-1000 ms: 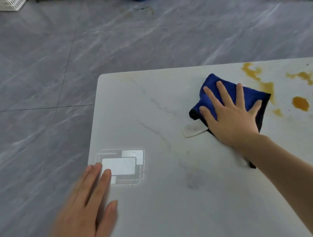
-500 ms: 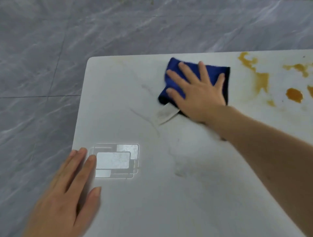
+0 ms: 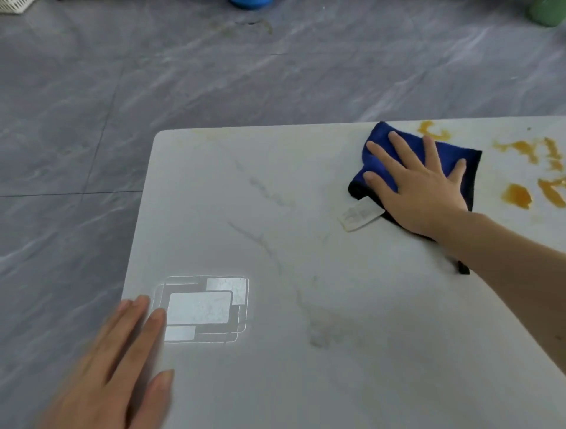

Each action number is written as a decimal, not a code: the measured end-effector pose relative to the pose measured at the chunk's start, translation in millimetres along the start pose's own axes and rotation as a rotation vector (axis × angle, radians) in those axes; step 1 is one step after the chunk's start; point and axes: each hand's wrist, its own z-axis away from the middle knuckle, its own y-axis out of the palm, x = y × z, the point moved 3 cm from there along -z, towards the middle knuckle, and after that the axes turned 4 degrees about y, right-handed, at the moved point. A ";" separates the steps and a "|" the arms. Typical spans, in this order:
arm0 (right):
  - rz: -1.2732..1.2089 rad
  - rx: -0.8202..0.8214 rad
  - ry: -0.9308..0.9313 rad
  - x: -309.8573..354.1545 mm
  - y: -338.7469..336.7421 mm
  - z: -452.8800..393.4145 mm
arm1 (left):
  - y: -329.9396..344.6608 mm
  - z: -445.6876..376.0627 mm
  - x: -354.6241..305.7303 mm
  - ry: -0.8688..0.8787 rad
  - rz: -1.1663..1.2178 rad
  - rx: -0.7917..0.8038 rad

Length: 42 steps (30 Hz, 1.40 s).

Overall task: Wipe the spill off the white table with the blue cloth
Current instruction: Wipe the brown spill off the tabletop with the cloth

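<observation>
A folded blue cloth [image 3: 379, 144] lies near the far edge of the white table [image 3: 306, 367]. My right hand [image 3: 419, 186] presses flat on the cloth, fingers spread, and covers most of it. A white label [image 3: 360, 216] sticks out from under the cloth at its near left. Orange-brown spill patches [image 3: 520, 196] lie on the table just right of the cloth, up to the frame's right edge. My left hand [image 3: 116, 364] rests flat on the table's near left corner, holding nothing.
A bright rectangular light reflection [image 3: 202, 309] sits on the table by my left fingertips. Grey marbled floor [image 3: 122, 92] surrounds the table. A white basket [image 3: 12, 6], a blue object [image 3: 249, 3] and a green object [image 3: 548, 12] stand on the floor at the top edge.
My right hand has slid the cloth rightward, back toward the spill, after a sweep to the left. The spill's patches look more smeared. My left hand stays put.
</observation>
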 end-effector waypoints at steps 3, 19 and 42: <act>-0.030 0.017 0.044 -14.1 -5.3 -35.8 | 0.3 1.5 -1.6 0.009 -0.026 -0.014; 0.097 0.062 -0.241 60.7 18.9 133.4 | 1.7 3.8 -4.8 -0.043 -0.082 0.016; -0.052 0.135 0.319 -88.6 8.7 172.4 | 1.3 6.3 -2.7 -0.074 -0.118 0.071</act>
